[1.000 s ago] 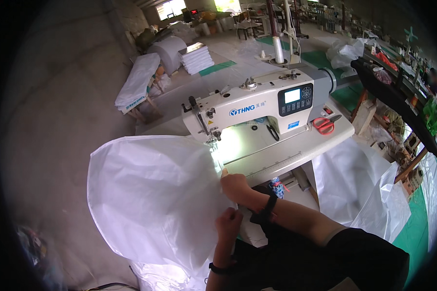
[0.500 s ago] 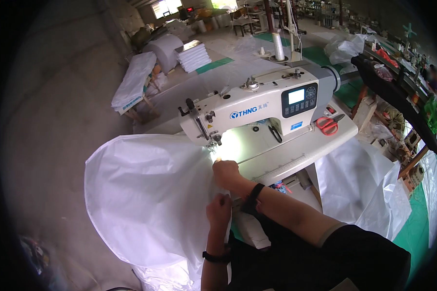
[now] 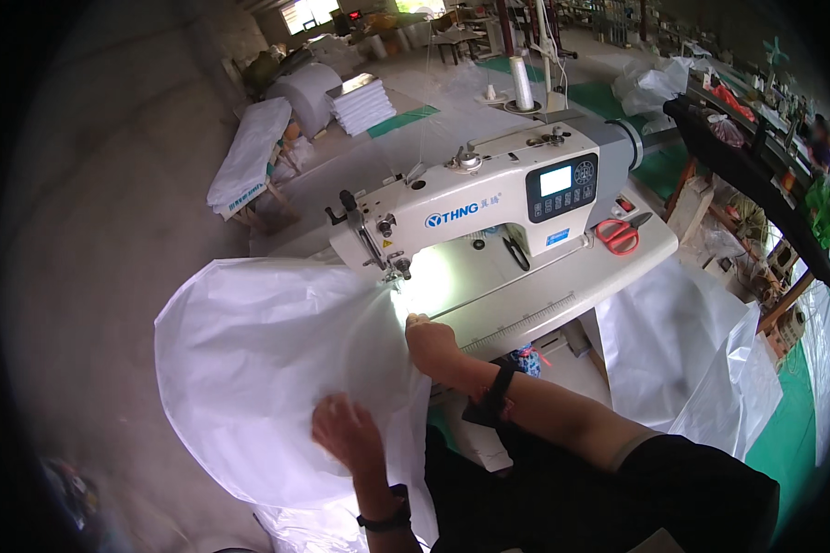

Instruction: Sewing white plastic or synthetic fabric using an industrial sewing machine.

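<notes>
White plain fabric (image 3: 258,369); cream sewing machine (image 3: 489,198), dark panel; red-handled scissors (image 3: 621,234); green floor (image 3: 784,433).

Both hands on white fabric (image 3: 258,369), at sewing machine (image 3: 489,198) needle

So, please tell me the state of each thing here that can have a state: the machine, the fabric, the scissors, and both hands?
Sewing machine: display lit, work light on at the needle.
White fabric: spread out, billowed, edge under the needle area.
Red-handled scissors: lying flat on the table, untouched.
Thread cone: upright behind the machine.
Right hand: flat on the fabric edge near the needle.
Left hand: pressing on the fabric, nearer the body.
</notes>
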The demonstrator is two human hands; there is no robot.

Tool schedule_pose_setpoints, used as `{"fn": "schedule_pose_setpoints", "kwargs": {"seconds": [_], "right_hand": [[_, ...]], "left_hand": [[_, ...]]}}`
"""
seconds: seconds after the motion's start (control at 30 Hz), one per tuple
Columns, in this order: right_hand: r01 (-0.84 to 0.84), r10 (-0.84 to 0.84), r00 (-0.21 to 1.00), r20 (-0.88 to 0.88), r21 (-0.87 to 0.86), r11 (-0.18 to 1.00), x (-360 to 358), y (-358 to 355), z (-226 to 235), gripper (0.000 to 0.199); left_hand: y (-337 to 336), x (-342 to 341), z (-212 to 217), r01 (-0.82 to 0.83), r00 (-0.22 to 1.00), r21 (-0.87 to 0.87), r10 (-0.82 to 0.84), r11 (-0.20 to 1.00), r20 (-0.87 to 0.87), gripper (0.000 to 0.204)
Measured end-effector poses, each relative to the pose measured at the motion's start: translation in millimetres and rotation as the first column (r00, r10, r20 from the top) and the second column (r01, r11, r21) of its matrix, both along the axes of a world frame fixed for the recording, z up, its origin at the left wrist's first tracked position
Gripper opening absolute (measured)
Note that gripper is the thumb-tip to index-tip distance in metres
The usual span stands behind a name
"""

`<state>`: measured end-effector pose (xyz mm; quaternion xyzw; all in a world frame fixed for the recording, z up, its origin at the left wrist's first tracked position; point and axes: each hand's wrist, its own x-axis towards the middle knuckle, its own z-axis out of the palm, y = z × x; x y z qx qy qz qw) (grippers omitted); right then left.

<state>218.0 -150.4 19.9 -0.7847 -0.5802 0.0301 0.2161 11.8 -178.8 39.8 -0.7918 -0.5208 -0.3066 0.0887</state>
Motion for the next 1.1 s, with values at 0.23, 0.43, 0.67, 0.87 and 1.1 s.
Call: {"fn": "schedule_pose_setpoints", "kwargs": {"seconds": [0.23,0.43,0.67,0.87,1.1], "right_hand": [[-0.066,0.065,0.997,0.032,0.025,0.998,10.3,19.8,2.3,0.014],[-0.055,0.057,0.998,-0.040,0.045,0.997,18.8,48.7,-6.0,0.017],[-0.142,0.202,0.938,-0.280,0.219,0.965,8.2,-22.1,-23.2,0.025],[-0.502,0.345,0.598,-0.723,-0.003,0.865,4.6,-70.8,-175.5,0.027],[-0.590,0.661,0.609,-0.440,0.306,0.747,-98.9,15.4,-226.2,0.028]], "left_hand": [[49.8,-29.5,-13.3,-0.251,0.959,-0.097,0.234,0.963,-0.161,0.044],[105.5,-21.7,1.9,-0.205,0.977,-0.304,0.175,0.930,-0.125,0.047],[124.1,-70.5,-8.4,-0.024,0.990,-0.400,-0.033,0.916,-0.136,0.051],[34.1,-77.4,3.4,-0.266,0.962,-0.415,0.264,0.870,-0.063,0.050],[160.2,-121.5,-11.4,-0.022,0.990,-0.507,-0.053,0.862,-0.133,0.047]]}}
